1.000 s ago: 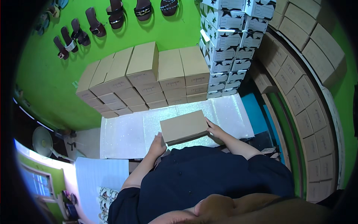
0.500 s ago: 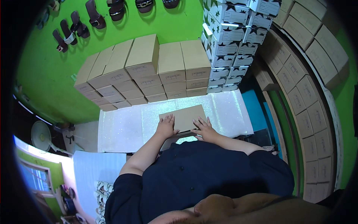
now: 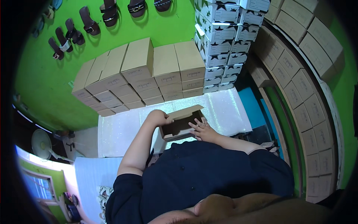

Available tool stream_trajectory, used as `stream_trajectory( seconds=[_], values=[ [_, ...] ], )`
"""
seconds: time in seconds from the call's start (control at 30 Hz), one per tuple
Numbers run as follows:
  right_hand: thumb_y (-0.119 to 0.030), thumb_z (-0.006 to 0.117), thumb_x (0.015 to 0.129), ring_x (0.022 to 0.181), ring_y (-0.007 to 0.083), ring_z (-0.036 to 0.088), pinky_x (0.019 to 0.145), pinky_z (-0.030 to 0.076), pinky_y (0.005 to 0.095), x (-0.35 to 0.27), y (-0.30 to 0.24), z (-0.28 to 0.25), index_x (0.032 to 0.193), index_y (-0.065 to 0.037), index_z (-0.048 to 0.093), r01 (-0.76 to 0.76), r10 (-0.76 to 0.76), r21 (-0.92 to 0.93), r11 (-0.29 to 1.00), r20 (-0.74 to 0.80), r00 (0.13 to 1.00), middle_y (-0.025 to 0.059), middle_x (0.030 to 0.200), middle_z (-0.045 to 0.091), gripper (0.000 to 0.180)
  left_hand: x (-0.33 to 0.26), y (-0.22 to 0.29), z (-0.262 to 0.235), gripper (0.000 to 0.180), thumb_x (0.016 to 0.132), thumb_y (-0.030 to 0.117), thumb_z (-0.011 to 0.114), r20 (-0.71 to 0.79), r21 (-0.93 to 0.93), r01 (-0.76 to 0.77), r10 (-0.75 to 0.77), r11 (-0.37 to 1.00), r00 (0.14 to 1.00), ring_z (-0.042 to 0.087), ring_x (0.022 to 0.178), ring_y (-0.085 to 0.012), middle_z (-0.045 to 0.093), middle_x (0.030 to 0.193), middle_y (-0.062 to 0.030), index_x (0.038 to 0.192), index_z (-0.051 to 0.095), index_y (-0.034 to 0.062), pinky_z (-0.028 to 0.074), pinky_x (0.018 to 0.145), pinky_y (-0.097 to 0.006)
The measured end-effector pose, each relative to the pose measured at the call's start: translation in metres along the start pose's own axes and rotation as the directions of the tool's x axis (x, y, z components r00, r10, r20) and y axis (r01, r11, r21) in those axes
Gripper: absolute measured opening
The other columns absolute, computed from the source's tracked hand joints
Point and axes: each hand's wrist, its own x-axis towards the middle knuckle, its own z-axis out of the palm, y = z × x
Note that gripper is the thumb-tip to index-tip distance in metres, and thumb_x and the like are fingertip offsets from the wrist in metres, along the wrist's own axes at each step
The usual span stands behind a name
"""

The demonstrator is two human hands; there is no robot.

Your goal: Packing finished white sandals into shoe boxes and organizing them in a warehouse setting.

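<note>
A brown cardboard box (image 3: 181,112) stands on the white, glittery table cover (image 3: 119,128) close to my body. Its top is open, with the lid flap raised along the far side and the dark inside showing. My left hand (image 3: 158,118) is closed on the box's far left corner, the thumb pointing in toward the opening. At the right end lies my right hand (image 3: 203,130), its fingers spread over the rim and partly over the opening. Whatever is under that hand is hidden.
Stacked brown boxes (image 3: 140,61) line the table's far side, beside a tall stack of white star-patterned boxes (image 3: 219,48). Shelves of more brown boxes (image 3: 304,84) stand to the right. Sandals (image 3: 89,24) hang on the green wall. A fan (image 3: 41,143) stands at left.
The box's top has come open, exposing its inside. My left hand has gone from lying flat on top to gripping the left corner. My right hand stays at the right end.
</note>
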Motion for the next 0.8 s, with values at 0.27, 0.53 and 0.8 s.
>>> stream_trajectory(
  seconds=[0.27,0.53,0.8],
  values=[
    [-0.032,0.069,0.087,0.148,0.0458,0.015,0.116,0.015,0.0657,0.001,-0.001,-0.007,0.130,-0.027,0.063,-0.111,0.068,0.230,0.967,0.187,0.980,0.0126,0.161,0.023,0.044,0.001,-0.018,0.007,0.064,0.089,0.040,0.064,-0.761,0.427,0.362,0.113,0.829,0.639,0.034,0.143,-0.0384,0.042,0.151,-0.0172,0.148,0.045,0.0235,0.017,0.113,-0.068],
    [-0.033,0.067,0.089,0.149,0.0422,0.015,0.117,0.015,0.0648,-0.006,0.006,-0.010,0.126,-0.028,0.066,-0.164,0.089,0.382,0.909,0.207,0.974,0.0148,0.160,0.027,0.038,-0.028,-0.008,0.077,0.096,0.082,0.051,0.067,-0.148,0.233,0.175,-0.143,0.957,0.979,0.004,0.152,-0.0362,0.008,0.166,-0.0093,0.158,0.017,0.0213,0.003,0.115,-0.069],
    [-0.043,0.058,0.093,0.145,0.0311,0.032,0.117,0.011,0.0638,-0.007,0.022,-0.006,0.135,-0.014,0.056,-0.303,0.202,0.218,0.928,0.390,0.898,0.0130,0.147,0.046,0.051,-0.040,-0.014,0.090,0.092,0.080,0.040,0.064,-0.095,0.044,0.210,-0.205,0.977,0.974,0.004,0.152,-0.0371,0.014,0.165,-0.0112,0.158,0.019,0.0181,0.002,0.115,-0.068]
  ],
)
